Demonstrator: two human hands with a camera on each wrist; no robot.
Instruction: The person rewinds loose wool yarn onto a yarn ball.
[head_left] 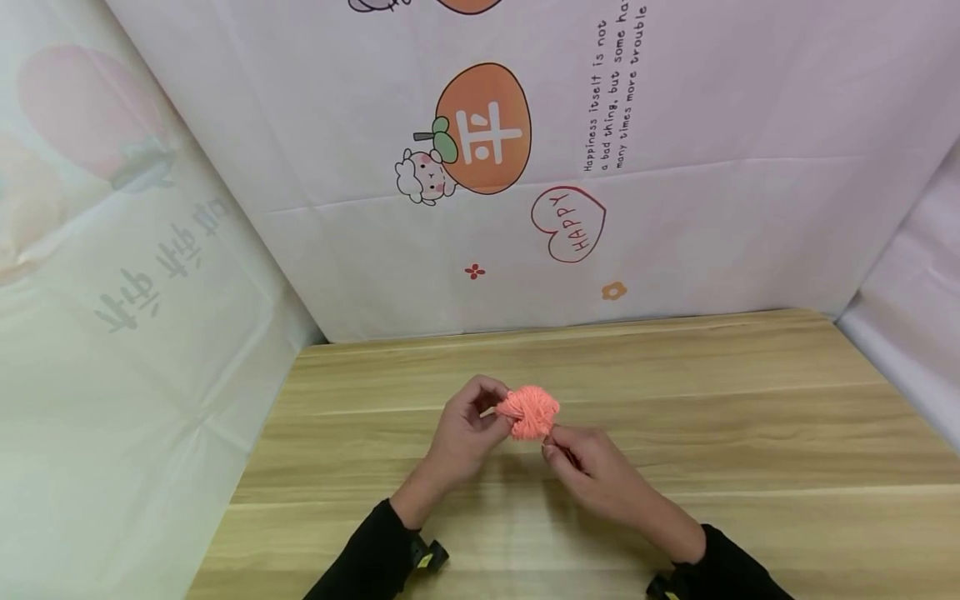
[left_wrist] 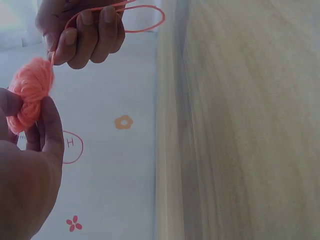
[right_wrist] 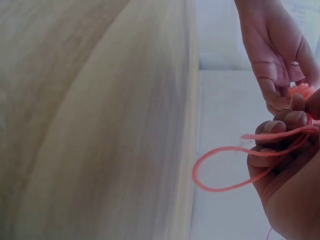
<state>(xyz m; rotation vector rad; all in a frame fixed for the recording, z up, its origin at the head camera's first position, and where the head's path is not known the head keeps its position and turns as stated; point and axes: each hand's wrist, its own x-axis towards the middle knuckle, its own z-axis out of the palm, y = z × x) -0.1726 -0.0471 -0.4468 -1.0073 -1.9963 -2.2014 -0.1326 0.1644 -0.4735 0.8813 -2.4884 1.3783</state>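
A small bundle of coral-pink yarn (head_left: 531, 412) is held up above the table, its strands wound tightly around its middle. My left hand (head_left: 468, 429) pinches the bundle's left side between thumb and fingers. At its lower right, my right hand (head_left: 600, 471) grips a strand coming off the bundle, fingers curled. In the right wrist view a loop of yarn (right_wrist: 220, 189) and a loose end hang out past the right hand's fingers. The left wrist view shows the taut strand (left_wrist: 52, 59) between the bundle and the right hand's fingertips.
Under both hands lies a wood-grain table (head_left: 390, 383). A white printed cloth (head_left: 360, 250) rises behind its back edge, with another white cloth (head_left: 187, 375) along the left. Black sleeves (head_left: 367, 550) and wrist cameras (head_left: 430, 557) are at the forearms.
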